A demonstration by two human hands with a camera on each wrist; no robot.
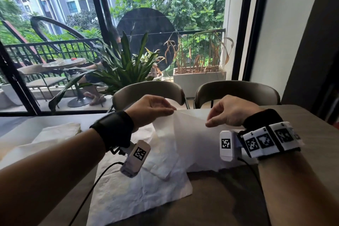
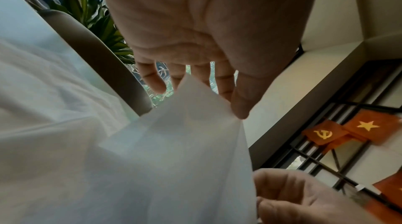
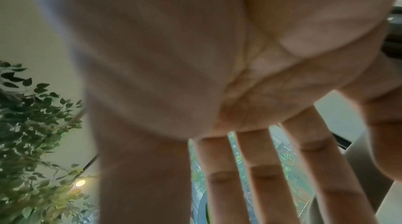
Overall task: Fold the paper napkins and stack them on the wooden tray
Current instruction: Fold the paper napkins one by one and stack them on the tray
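A white paper napkin (image 1: 192,134) hangs lifted over the table, its lower part draped on the surface. My left hand (image 1: 172,111) pinches its top edge between thumb and fingers, and the left wrist view shows that pinch at the napkin's corner (image 2: 230,107). My right hand (image 1: 208,124) pinches the same edge further right. In the right wrist view only that hand's palm and fingers (image 3: 261,176) show, and the napkin is out of sight. A second napkin (image 1: 139,194), creased, lies flat on the table below my left wrist. No wooden tray can be made out.
A pile of pale napkins (image 1: 55,134) lies at the left of the brown table (image 1: 229,198). Two chairs (image 1: 146,90) (image 1: 238,90) stand at the far edge before a large window with plants. A black cable (image 1: 91,185) runs from my left wrist camera.
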